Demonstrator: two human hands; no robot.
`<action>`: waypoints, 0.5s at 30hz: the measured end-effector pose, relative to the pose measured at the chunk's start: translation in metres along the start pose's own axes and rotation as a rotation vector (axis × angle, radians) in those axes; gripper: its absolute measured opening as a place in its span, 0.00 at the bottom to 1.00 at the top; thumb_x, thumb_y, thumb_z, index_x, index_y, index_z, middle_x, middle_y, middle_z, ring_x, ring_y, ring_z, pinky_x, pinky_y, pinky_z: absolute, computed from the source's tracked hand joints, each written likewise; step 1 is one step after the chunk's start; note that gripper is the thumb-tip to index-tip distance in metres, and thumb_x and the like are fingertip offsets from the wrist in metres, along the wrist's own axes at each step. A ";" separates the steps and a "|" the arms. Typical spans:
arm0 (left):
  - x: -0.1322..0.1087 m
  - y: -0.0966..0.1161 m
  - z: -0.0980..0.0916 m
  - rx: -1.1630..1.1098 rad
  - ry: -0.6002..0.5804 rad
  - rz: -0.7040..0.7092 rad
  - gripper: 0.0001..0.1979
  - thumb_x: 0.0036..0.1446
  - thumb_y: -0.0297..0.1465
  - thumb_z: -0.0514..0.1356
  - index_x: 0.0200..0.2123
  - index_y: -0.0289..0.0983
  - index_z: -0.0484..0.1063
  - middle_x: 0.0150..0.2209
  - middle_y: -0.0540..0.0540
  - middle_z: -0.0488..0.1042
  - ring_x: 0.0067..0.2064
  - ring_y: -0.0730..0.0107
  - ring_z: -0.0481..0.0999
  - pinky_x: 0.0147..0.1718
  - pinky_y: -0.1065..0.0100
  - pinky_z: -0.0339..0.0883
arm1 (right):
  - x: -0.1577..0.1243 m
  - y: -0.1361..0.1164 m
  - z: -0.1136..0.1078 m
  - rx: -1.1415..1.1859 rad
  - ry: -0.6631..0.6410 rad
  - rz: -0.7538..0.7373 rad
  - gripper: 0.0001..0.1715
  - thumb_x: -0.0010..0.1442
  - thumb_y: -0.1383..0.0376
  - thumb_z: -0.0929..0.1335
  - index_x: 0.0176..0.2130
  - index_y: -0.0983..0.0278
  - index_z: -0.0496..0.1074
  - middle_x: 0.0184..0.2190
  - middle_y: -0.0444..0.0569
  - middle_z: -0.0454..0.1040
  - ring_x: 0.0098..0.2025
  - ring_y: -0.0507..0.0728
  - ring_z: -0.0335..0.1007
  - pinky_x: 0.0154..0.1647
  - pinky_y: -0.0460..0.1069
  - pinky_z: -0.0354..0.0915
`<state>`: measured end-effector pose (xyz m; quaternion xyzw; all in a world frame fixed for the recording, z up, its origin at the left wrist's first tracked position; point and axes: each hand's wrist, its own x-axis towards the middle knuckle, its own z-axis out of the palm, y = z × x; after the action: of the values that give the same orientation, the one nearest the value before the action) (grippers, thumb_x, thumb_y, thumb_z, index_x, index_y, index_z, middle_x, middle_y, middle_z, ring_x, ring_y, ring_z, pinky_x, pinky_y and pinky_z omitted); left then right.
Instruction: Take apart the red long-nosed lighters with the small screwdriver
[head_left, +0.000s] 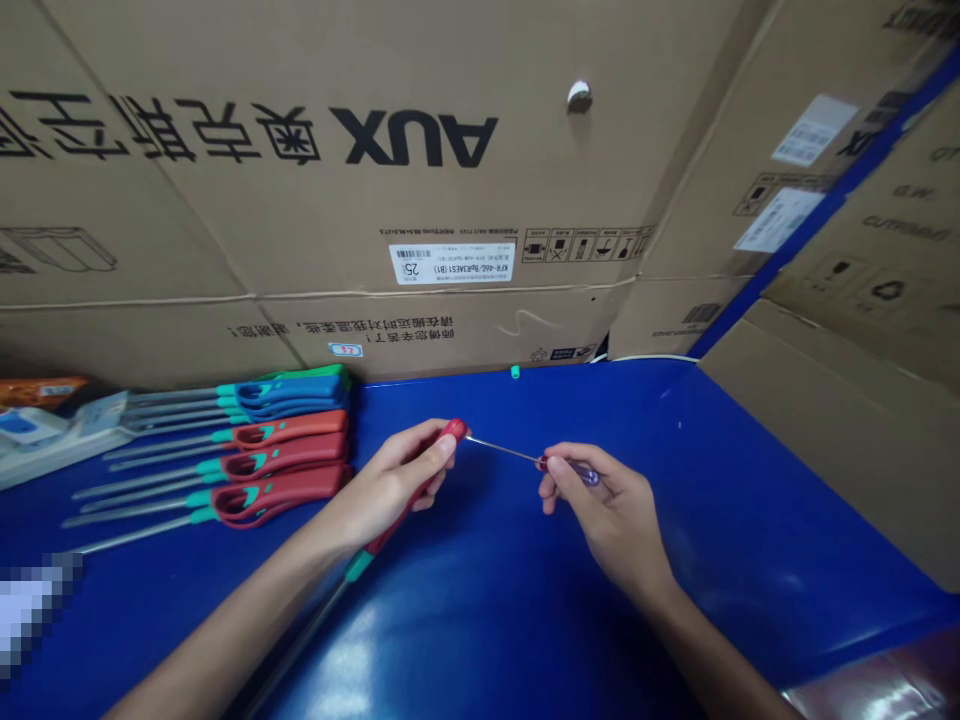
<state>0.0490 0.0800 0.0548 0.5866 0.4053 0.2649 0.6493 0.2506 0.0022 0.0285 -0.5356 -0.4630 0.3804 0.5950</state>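
Note:
My left hand (pixel 397 475) is closed around a red long-neck lighter (pixel 384 530). Its butt end shows above my thumb, and its metal neck points down toward the lower left. In my right hand (pixel 604 500) is a screwdriver (pixel 504 449) with a clear purplish handle and a red collar, pinched between thumb and fingers. The thin shaft reaches left to the lighter's butt end; whether the tip touches or enters it, I cannot tell. A small teal-green piece (pixel 515 372) lies on the blue surface beyond my hands.
Several blue, orange and red lighters (pixel 289 437) lie in a row at the left on the blue tabletop (pixel 720 560). A white power strip (pixel 67 440) and an orange package (pixel 41 391) lie beyond them. Cardboard (pixel 420 60) walls the back and right sides.

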 end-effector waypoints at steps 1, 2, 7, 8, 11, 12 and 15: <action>0.000 0.000 0.000 0.000 0.001 -0.001 0.22 0.53 0.50 0.61 0.32 0.37 0.63 0.27 0.53 0.60 0.25 0.77 0.58 0.20 0.75 0.52 | 0.000 0.000 0.000 0.001 -0.001 -0.001 0.10 0.59 0.59 0.70 0.35 0.65 0.74 0.23 0.45 0.74 0.22 0.51 0.70 0.26 0.47 0.68; 0.000 0.000 0.000 0.000 0.003 -0.001 0.22 0.53 0.50 0.61 0.32 0.37 0.63 0.27 0.53 0.60 0.25 0.77 0.58 0.20 0.75 0.53 | 0.000 -0.001 0.000 0.000 -0.005 0.000 0.10 0.59 0.59 0.70 0.35 0.65 0.74 0.23 0.45 0.74 0.22 0.51 0.70 0.26 0.47 0.68; -0.001 0.001 0.001 0.002 0.000 -0.005 0.22 0.53 0.50 0.61 0.34 0.37 0.64 0.28 0.53 0.61 0.26 0.77 0.58 0.20 0.76 0.52 | -0.001 -0.002 0.001 0.011 -0.003 0.016 0.10 0.59 0.59 0.70 0.35 0.65 0.74 0.23 0.45 0.74 0.22 0.51 0.71 0.27 0.48 0.68; -0.001 0.001 0.001 0.003 -0.001 -0.003 0.22 0.53 0.50 0.60 0.34 0.37 0.64 0.28 0.53 0.61 0.26 0.77 0.58 0.20 0.76 0.53 | -0.001 -0.001 0.001 0.022 0.000 0.021 0.10 0.59 0.59 0.70 0.35 0.65 0.74 0.23 0.45 0.74 0.22 0.51 0.71 0.27 0.48 0.68; -0.001 0.000 0.000 0.007 -0.006 0.002 0.22 0.54 0.51 0.60 0.34 0.37 0.64 0.28 0.53 0.60 0.26 0.77 0.58 0.21 0.76 0.53 | -0.001 0.003 0.002 0.100 -0.007 0.066 0.11 0.58 0.59 0.71 0.35 0.66 0.74 0.24 0.46 0.75 0.22 0.51 0.71 0.25 0.48 0.69; -0.001 0.000 0.000 0.007 -0.010 0.002 0.22 0.54 0.51 0.60 0.35 0.37 0.64 0.28 0.53 0.60 0.26 0.77 0.58 0.21 0.76 0.53 | -0.001 0.005 0.003 0.147 -0.013 0.097 0.13 0.58 0.58 0.71 0.34 0.66 0.74 0.25 0.47 0.75 0.22 0.51 0.71 0.23 0.47 0.69; 0.000 -0.001 0.000 0.013 -0.008 0.002 0.22 0.54 0.51 0.60 0.37 0.37 0.65 0.29 0.53 0.61 0.26 0.77 0.58 0.21 0.76 0.53 | -0.001 0.010 0.004 0.285 -0.042 0.233 0.18 0.57 0.53 0.71 0.34 0.67 0.72 0.26 0.48 0.75 0.20 0.52 0.71 0.17 0.46 0.66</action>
<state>0.0490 0.0797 0.0533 0.5924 0.4037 0.2606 0.6467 0.2467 0.0044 0.0181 -0.4877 -0.3516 0.5197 0.6070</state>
